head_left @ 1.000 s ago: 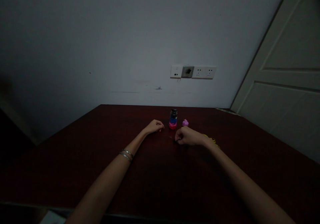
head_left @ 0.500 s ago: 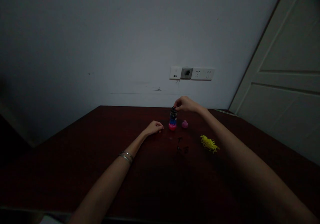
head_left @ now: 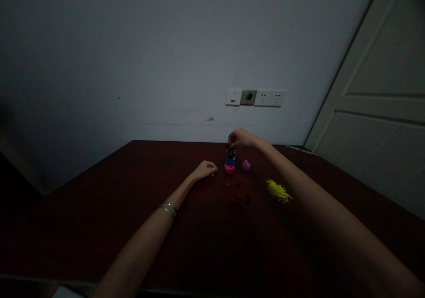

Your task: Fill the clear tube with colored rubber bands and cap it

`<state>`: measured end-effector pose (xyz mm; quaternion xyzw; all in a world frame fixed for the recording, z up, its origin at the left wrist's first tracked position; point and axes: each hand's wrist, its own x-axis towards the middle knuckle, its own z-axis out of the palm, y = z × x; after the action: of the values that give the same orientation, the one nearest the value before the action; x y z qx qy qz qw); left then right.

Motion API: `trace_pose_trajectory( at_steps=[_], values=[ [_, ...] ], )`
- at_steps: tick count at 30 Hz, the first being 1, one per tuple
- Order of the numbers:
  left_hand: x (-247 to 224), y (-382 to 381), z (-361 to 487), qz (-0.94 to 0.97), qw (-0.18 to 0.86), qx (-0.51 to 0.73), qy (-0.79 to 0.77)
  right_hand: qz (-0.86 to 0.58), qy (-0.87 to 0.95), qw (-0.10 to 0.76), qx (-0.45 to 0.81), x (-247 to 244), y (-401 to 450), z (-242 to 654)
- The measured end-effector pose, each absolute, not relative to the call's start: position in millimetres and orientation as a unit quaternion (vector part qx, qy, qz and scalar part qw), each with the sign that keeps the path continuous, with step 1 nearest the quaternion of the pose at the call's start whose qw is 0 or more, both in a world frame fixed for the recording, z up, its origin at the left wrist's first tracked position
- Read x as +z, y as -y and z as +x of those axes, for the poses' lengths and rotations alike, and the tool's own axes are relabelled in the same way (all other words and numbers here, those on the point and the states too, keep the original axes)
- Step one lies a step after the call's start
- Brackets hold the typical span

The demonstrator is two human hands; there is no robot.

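Note:
A clear jar (head_left: 229, 161) stands upright on the dark red table, with pink, blue and black layers inside. Over its mouth my right hand (head_left: 238, 137) pinches a small dark piece. My left hand (head_left: 205, 169) rests on the table to the left of the jar, fingers curled together with nothing in them. Just right of the jar sits a small pink object (head_left: 245, 165). A yellow stringy bundle (head_left: 279, 191) lies farther right, beside my right forearm. Some small dark pieces (head_left: 247, 199), hard to make out, lie in front of the jar.
The table (head_left: 99, 191) reaches back to a pale wall (head_left: 166, 59) with a row of sockets (head_left: 268, 98). At the right stands a white panelled door (head_left: 381, 98). A pale object (head_left: 66, 292) shows below the table's front edge.
My right hand has shifted slightly left over the jar's mouth, and the dark piece at its fingertips has moved with it. My left hand has stayed where it was.

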<state>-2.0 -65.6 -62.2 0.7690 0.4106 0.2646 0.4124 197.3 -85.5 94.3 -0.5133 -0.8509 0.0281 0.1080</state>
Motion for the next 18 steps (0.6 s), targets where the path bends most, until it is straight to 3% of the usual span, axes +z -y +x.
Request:
trace_pose_trajectory(
  at_steps=[18],
  values=[
    [-62.5,65.4,-0.8,0.770,0.410,0.276,-0.404,-0.575,0.805,0.129,0.063,80.8,90.9,201.1]
  ],
)
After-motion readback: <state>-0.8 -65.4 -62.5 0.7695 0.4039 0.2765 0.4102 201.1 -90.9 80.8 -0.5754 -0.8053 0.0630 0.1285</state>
